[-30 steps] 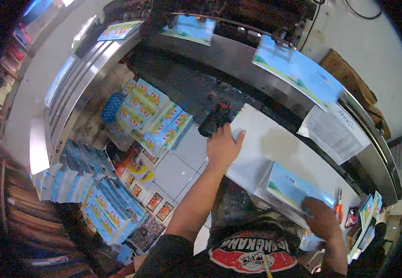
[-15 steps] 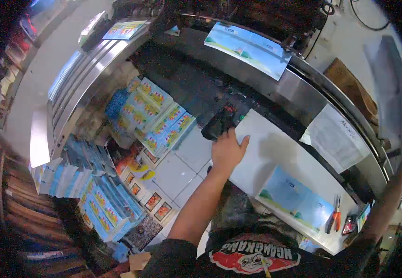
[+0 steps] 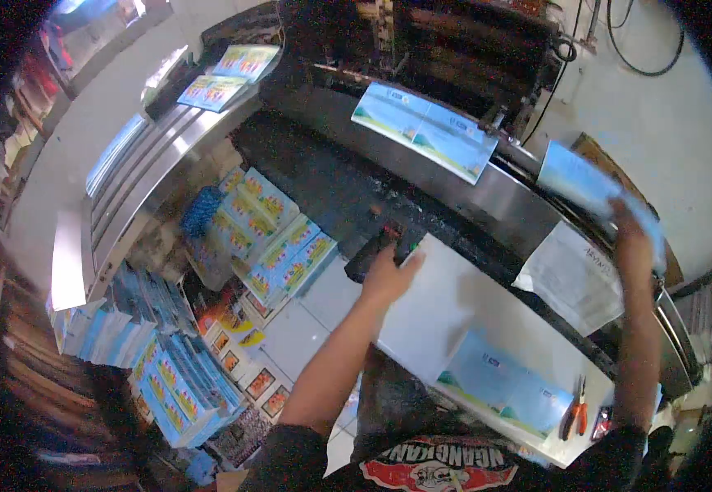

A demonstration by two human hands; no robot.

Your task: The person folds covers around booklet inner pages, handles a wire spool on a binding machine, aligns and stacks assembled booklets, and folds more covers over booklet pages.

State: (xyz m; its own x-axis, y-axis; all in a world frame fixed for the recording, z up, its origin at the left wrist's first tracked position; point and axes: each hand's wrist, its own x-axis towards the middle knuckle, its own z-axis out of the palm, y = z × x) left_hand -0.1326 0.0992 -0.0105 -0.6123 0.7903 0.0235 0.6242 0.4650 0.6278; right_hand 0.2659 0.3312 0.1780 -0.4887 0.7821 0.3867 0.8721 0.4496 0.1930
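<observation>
My left hand [image 3: 390, 275] rests at the corner of the white table, its thumb apart and its fingers reaching over a small black box [image 3: 364, 256] with red and green spots, perhaps buttons. Up at the right, my right hand [image 3: 634, 239] grips the edge of a blue printed sheet [image 3: 581, 179], smeared by motion. Another blue sheet [image 3: 421, 131] lies across the machine's metal edge ahead of me. On the white table is a blue printed sheet or stack [image 3: 503, 384].
Orange-handled pliers [image 3: 575, 418] lie at the table's right end. A white paper with handwriting [image 3: 573, 279] is on the machine's front. Stacks of colourful printed sheets [image 3: 286, 258] stand at the left, with more piles [image 3: 179, 385] below. Metal rails [image 3: 155, 156] run at the upper left.
My right hand has come into view at the right with a blue sheet in it. Another printed sheet now lies on the upper-left rails. My left hand stays by the black box.
</observation>
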